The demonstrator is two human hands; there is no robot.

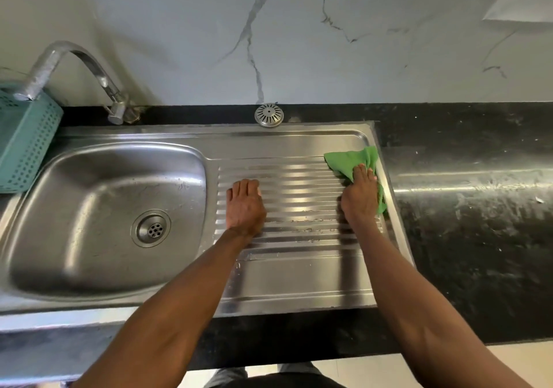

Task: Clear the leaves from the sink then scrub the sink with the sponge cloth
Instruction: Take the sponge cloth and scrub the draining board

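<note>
Sink (287, 277): two hands on drainboard, right hand (360, 197) pressing one green cloth (348, 157).

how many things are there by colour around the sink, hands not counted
Green: 1, the cloth
Teal: 1, the basket
Metal: 3, the sink, the tap, the round strainer cap
Total: 5
</note>
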